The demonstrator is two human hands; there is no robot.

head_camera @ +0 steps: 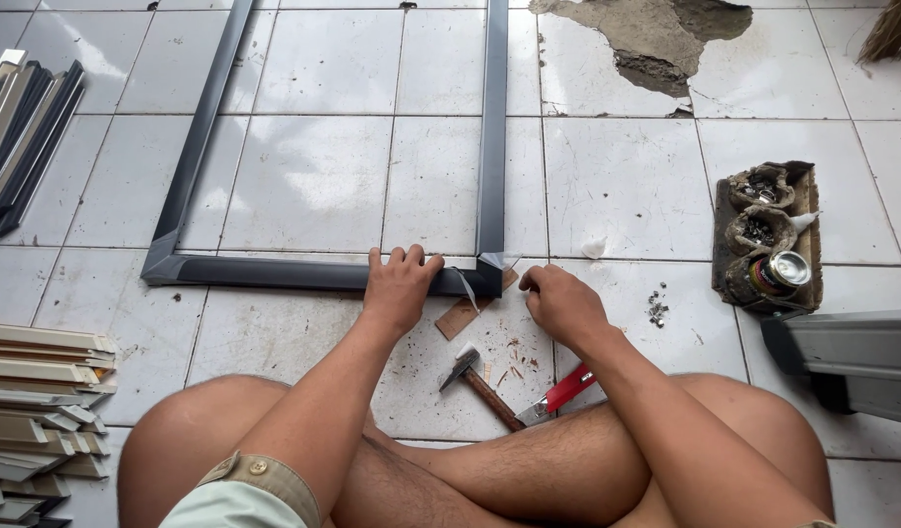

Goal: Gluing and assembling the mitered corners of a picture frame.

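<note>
A dark grey frame [323, 272] lies flat on the white tiled floor. My left hand [400, 289] presses down on its near rail, fingers over the top edge, close to the right corner [490, 269]. My right hand [560, 305] rests just right of that corner with its fingers curled; what it pinches is too small to tell. A thin white strip [467, 290] hangs off the corner between the two hands. A flat brown wooden piece [458, 318] lies under the corner.
A small hammer [478, 383] and a red-handled tool [565, 391] lie by my crossed legs, among wood shavings. Small metal bits [657, 309] sit to the right, beside a tray of fasteners [768, 240]. Moulding stacks lie left [35, 420]. Broken tile at far top [656, 39].
</note>
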